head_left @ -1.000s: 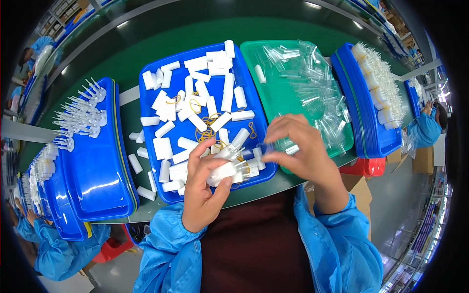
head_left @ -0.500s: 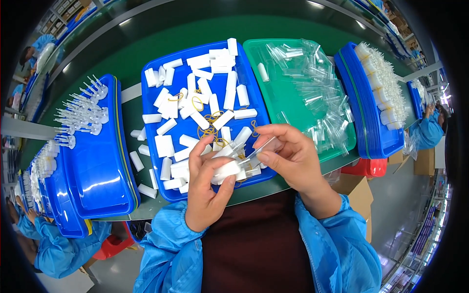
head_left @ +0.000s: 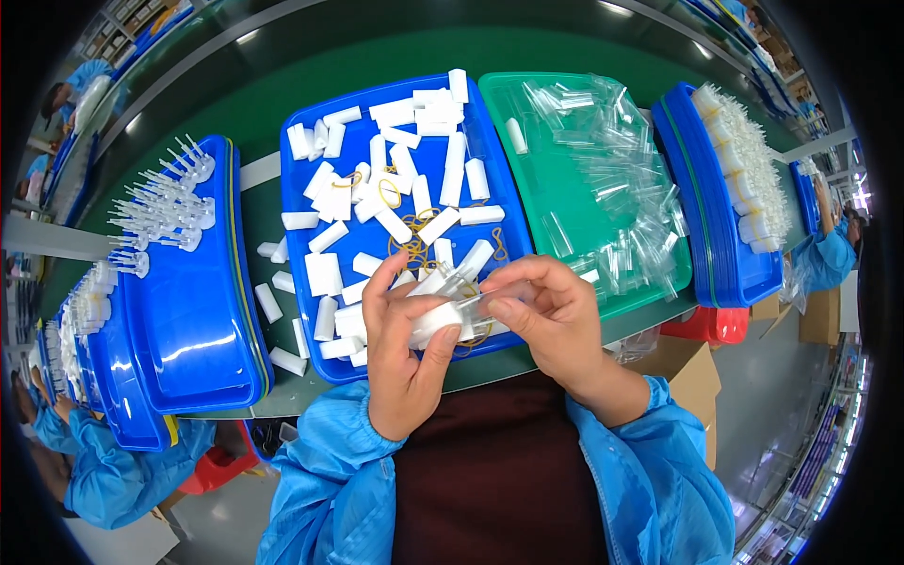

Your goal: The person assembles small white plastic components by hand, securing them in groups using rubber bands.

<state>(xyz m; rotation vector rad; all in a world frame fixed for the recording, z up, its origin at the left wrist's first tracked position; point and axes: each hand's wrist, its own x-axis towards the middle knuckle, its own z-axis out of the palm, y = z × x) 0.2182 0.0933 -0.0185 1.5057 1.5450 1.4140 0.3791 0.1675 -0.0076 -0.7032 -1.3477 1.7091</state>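
Over the near edge of a blue tray (head_left: 299, 254), both my hands work close together. My left hand (head_left: 400, 344) is closed on a white block (head_left: 435, 323), thumb at its near side and fingers curled round the far side. My right hand (head_left: 556, 315) pinches a clear plastic sleeve (head_left: 485, 303) between thumb and fingers, its end right against the white block. Whether the sleeve encloses the block cannot be made out. Loose white blocks (head_left: 393, 224) and tan rubber bands (head_left: 411, 241) lie in the tray beneath and beyond my hands.
A green tray (head_left: 541, 179) of clear plastic sleeves (head_left: 626, 174) adjoins on the right. Beyond it, stacked blue trays (head_left: 697, 188) bear white bundles (head_left: 739, 169). At left, a blue tray (head_left: 202, 311) holds white stemmed parts (head_left: 169, 212); several blocks lie on the table beside it. Co-workers sit at both sides.
My right hand has moved left, bringing the clear sleeve closer to the white block. My left hand keeps its hold. The whole view has shifted slightly.
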